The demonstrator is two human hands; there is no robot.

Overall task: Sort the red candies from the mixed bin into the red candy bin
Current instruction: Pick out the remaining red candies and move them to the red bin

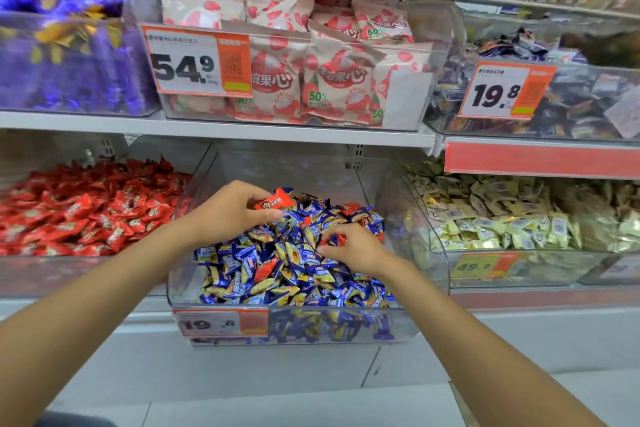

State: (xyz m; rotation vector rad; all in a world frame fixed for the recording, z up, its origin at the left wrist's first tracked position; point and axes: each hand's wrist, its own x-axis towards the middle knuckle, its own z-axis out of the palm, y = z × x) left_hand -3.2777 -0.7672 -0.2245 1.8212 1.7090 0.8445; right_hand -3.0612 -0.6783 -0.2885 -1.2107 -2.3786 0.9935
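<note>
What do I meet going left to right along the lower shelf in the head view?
Red candy bin, left hand holding a red candy, right hand pinching another over the mixed bin, pale gold candy bin.
</note>
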